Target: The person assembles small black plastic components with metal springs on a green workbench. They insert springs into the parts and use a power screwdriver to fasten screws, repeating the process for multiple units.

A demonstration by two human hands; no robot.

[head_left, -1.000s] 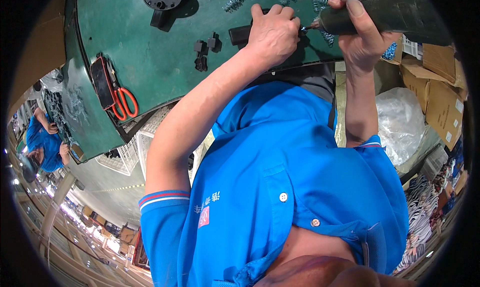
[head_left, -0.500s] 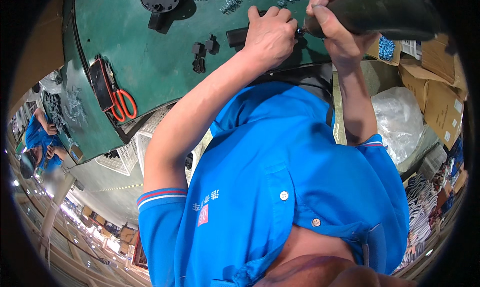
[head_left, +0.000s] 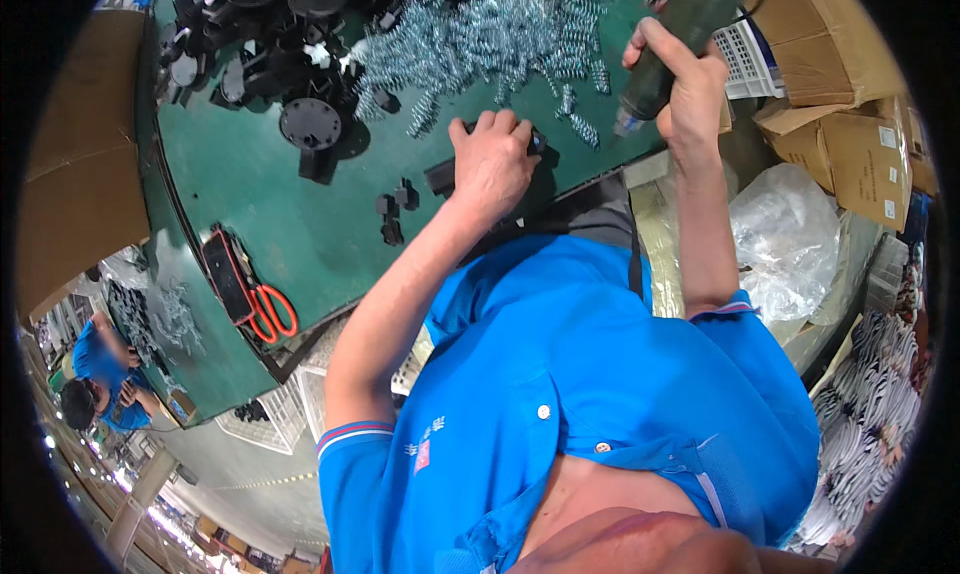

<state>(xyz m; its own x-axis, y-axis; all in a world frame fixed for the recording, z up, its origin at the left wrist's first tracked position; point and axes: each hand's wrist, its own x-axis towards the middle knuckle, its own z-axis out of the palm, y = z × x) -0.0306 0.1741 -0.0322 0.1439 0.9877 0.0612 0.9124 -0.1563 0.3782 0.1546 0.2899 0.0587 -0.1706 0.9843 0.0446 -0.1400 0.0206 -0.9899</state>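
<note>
My left hand [head_left: 492, 162] is closed over a black plastic part [head_left: 440, 178] near the table's front edge, and its fingers hide most of that part. To the right, my right hand [head_left: 692, 79] grips a dark green power screwdriver [head_left: 672, 52]. Its tip slants down to the left, apart from the black part. Beyond my left hand lies a heap of silvery coil springs [head_left: 490, 39]. Several small black pieces [head_left: 392, 214] rest left of my left hand. A round black part with a stem [head_left: 311, 124] lies farther left.
More black plastic parts [head_left: 245, 34] crowd the far left of the green table [head_left: 280, 214]. A dark phone-like slab [head_left: 229, 276] and orange-handled scissors [head_left: 270, 312] lie at the left edge. Cardboard boxes [head_left: 860, 164] and clear plastic bagging [head_left: 785, 239] stand right. Another person [head_left: 105, 374] works far left.
The screwdriver in my right hand has swung away from the black part, its tip now pointing down-left. My left hand still holds the part. The view has shifted, showing more of the springs.
</note>
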